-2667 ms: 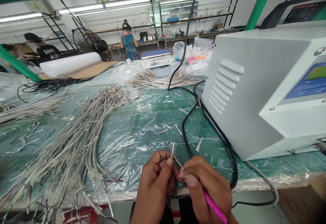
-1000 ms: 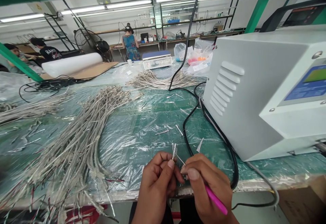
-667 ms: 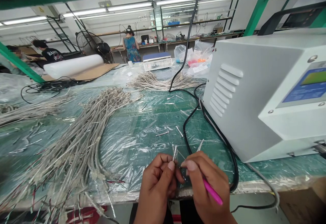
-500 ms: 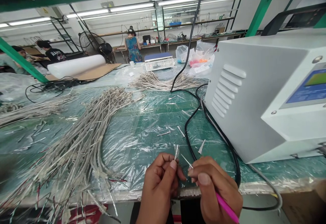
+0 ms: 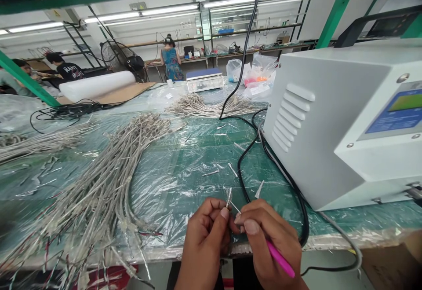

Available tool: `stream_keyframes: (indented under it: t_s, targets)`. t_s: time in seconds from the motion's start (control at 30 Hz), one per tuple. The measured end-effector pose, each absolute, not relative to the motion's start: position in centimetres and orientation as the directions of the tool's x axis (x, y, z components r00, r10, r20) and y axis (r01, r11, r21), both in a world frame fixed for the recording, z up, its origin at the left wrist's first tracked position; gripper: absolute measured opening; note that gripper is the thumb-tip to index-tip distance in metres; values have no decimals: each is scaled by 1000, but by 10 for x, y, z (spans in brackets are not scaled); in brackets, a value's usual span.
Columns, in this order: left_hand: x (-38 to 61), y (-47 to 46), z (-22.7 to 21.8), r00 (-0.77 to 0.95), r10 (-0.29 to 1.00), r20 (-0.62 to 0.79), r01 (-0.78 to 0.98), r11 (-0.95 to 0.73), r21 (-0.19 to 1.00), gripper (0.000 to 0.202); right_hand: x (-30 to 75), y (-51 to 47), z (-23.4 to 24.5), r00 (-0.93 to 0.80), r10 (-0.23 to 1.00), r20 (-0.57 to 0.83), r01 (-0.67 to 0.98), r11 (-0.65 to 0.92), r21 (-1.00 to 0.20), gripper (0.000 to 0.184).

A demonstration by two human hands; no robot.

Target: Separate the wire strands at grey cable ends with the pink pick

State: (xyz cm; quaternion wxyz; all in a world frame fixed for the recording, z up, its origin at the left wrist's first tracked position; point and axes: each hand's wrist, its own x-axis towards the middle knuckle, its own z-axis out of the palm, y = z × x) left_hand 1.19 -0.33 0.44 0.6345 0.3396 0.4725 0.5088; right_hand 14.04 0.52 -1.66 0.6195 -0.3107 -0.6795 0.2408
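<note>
My left hand [image 5: 204, 237] is closed, thumb against the fingers, pinching a cable whose silvery foil-wrapped end [image 5: 228, 194] sticks up above the thumb. Most of that cable is hidden in the hand. My right hand [image 5: 275, 233] grips a pink-handled pick [image 5: 281, 260] with a thin metal needle. The needle's tip is at the foil, just above my left thumb; whether it touches, I cannot tell. Beyond the hands, several foil scraps [image 5: 259, 189] lie on the plastic-covered green table [image 5: 184, 167].
A bundle of grey cables [image 5: 108, 175] spreads at the left, some ends over the table's edge. To the right stands a grey machine [image 5: 306, 140], with black cables [image 5: 240, 167] running beside it. Farther back are more cables [image 5: 211, 106], a scale [image 5: 205, 81] and people working.
My right hand has moved left with the pick, bringing the needle from beside the foil end right up to it. My left hand stays nearly still. The view has shifted slightly.
</note>
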Motion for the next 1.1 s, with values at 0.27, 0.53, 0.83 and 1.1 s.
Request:
stream_keyframes:
  t_s: [0.27, 0.53, 0.83, 1.1]
  targets:
    - [14, -3, 6, -41, 980, -195, -202, 183, 962, 26, 137, 7, -13, -142, 652, 745, 207, 755, -622, 16]
    - [6, -3, 4, 43, 971, -235, -260, 238, 936, 23, 141, 1, -24, 88, 689, 720, 132, 708, -694, 21]
    - [5, 0, 0, 83, 974, -211, -264, 225, 938, 26, 136, 4, -19, 28, 657, 753, 190, 736, -650, 20]
    - [5, 0, 1, 84, 971, -226, -297, 241, 924, 25, 136, 5, -18, 5, 654, 756, 204, 740, -641, 20]
